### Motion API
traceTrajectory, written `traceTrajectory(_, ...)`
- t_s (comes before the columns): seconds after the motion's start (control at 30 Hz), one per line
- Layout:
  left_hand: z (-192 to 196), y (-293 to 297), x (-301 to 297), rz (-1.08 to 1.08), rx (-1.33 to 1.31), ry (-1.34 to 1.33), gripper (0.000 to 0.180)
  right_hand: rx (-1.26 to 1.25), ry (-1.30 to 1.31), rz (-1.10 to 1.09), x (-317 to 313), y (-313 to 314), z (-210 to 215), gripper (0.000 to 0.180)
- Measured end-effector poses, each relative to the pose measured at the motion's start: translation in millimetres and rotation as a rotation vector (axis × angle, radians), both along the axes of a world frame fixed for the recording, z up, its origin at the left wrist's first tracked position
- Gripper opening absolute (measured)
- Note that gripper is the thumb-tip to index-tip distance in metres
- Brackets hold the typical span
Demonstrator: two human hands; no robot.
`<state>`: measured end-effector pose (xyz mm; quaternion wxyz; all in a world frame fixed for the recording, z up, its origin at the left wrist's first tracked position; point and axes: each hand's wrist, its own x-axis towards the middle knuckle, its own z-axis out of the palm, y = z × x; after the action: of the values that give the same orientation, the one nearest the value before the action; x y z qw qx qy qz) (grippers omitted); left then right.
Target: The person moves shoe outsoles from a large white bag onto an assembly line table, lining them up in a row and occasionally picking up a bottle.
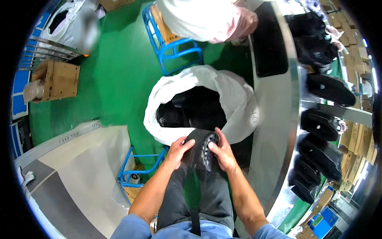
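Observation:
A black shoe (pixel 195 153) is held in front of my body, at the near rim of a white sack. Its underside faces right and shows a row of holes. My left hand (pixel 178 153) grips its left side, thumb on top. On the other side my right hand (pixel 223 153) is closed round it, thumb pressed near the holes. The open white sack (pixel 243 95) stands on the floor just beyond my hands. Black items (pixel 195 107) lie inside it, their kind hard to make out.
Black shoes (pixel 318 124) line the far side of the metal-edged bench (pixel 274 131) on my right. Blue-framed stools (pixel 175 48) stand beyond the sack and to my left. A person in white (pixel 191 20) is at the far side. A cardboard box (pixel 61 81) sits far left.

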<state>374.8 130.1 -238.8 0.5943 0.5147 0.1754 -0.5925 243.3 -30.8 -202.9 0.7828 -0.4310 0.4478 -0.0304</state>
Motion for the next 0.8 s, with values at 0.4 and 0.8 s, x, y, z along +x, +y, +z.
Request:
traceTrajectory(0.4, -223.7, -83.2, 14.3, -0.169, 0.127, -0.827, 0.055, -0.544, 0.447, 0.326, 1.3, -66.5, -236.1, 0.060)
traceTrajectory(0.8, -295.5, -142.6, 58.4, -0.738, 0.439, -0.960, 0.061, -1.039, 0.984, 1.172, 86.8, -111.6, -290.4, 0.058)
